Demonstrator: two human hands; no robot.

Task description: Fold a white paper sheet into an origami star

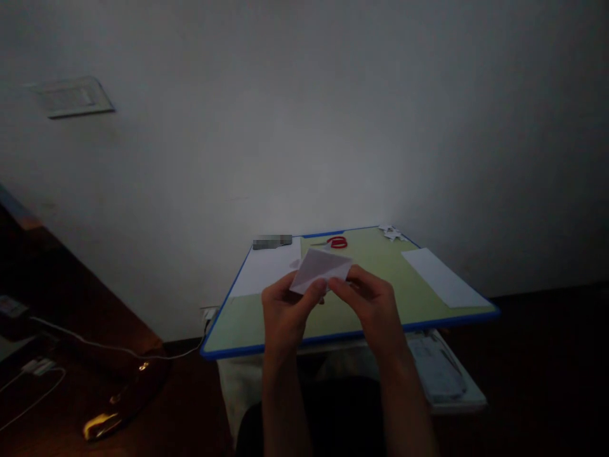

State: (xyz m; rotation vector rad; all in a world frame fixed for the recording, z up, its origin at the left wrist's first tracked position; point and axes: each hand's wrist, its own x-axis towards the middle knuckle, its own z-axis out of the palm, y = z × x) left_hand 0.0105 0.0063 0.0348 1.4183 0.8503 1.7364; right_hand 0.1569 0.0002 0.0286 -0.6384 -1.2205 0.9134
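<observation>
A small piece of folded white paper (321, 267) is held up over the table, its top corner pointing away from me. My left hand (288, 306) pinches its lower left side, thumb on the near face and fingers behind. On the lower right edge, my right hand (372, 298) grips the same paper between thumb and fingers. Both thumbs almost meet at the near edge. Beyond the paper lie scissors (337, 242) with red handles, blades toward the left.
The pale green table (328, 324) has a blue rim. White sheets lie at left (266, 270) and right (442, 277). Paper scraps (392, 232) sit at the far right corner, a blurred dark object (272, 242) at the far left. A white cable (118, 348) hangs left.
</observation>
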